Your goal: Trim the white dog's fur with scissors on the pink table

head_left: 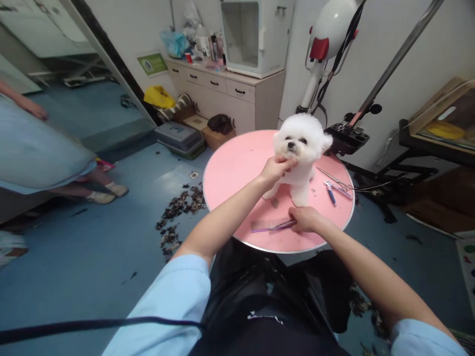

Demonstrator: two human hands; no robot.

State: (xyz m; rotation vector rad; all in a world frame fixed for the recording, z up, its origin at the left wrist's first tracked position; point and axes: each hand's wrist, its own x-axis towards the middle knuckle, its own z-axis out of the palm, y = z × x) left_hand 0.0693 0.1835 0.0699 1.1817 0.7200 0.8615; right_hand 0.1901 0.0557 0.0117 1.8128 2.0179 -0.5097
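A fluffy white dog [300,136] stands on the round pink table [226,173], facing me. My left hand [276,168] is closed on the fur under its chin. Low in front of the dog's paws, my right hand [305,219] grips one end of a comb [271,226]. The comb has long, thin teeth and a purplish spine, and it points left just over the tabletop. To the right of the dog lie scissors [336,179], nail clippers [330,193] with blue handles, and another slim tool [342,192].
Behind the table stand a white dryer [328,29] and a metal grooming arm [393,64]. A cabinet [241,94] carries a glass-fronted box [260,39]. A grey pet carrier [180,138] and dark hair clippings [181,205] are on the floor. Another person [40,138] is at left.
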